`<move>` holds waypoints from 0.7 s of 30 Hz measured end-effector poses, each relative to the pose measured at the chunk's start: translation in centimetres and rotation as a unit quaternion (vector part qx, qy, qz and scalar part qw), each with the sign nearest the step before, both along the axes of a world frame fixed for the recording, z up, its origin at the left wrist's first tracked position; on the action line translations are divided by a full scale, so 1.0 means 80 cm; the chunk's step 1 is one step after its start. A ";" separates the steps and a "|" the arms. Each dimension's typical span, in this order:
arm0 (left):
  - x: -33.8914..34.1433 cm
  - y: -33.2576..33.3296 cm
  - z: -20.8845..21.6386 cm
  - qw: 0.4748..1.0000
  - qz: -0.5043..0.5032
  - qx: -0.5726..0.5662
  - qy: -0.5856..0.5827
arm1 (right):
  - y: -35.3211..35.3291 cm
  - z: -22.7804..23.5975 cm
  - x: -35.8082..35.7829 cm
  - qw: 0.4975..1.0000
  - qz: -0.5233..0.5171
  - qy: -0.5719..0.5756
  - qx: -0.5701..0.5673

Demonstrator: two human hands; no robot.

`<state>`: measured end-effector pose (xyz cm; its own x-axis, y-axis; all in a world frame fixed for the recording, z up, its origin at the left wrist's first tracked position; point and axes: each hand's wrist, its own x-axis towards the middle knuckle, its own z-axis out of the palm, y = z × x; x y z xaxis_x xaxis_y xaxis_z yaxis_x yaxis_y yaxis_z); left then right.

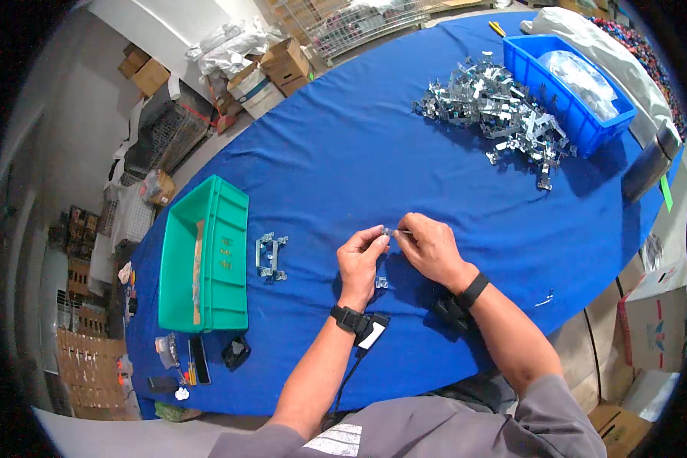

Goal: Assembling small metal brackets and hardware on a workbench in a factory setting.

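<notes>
Silvery small part (387, 231) clamped in left hand (359, 261) grip, apparently for steadiness; right hand (433, 244) grip clamped on thin piece (404, 232), presumably for fine control.

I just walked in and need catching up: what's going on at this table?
A person's bare left hand pinches a small shiny piece over the blue cloth-covered table, with the right hand close beside it. Silvery metal brackets lie just right of the green plastic bin. Farther off, a tangled heap of silvery metal parts sits beside the blue plastic crate.
</notes>
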<state>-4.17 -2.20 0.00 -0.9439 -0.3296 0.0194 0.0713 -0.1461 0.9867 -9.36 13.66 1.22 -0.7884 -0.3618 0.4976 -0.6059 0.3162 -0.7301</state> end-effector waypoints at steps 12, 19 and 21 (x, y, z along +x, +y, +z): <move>0.003 0.000 -0.004 0.999 -0.023 -0.042 -0.003 | -0.001 -0.009 0.004 0.999 -0.002 0.007 0.047; 0.002 -0.001 -0.004 0.999 -0.013 -0.034 -0.006 | -0.003 0.008 0.010 0.999 -0.018 -0.030 0.041; 0.001 -0.001 -0.002 0.999 -0.008 -0.040 -0.007 | -0.003 0.007 0.008 1.000 -0.016 -0.017 0.020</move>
<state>-4.10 -2.29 -0.16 -0.9494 -0.3123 0.0326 0.0564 -0.0675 0.9961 -8.73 13.45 1.79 -0.8157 -0.3555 0.4563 -0.5704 0.3639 -0.7363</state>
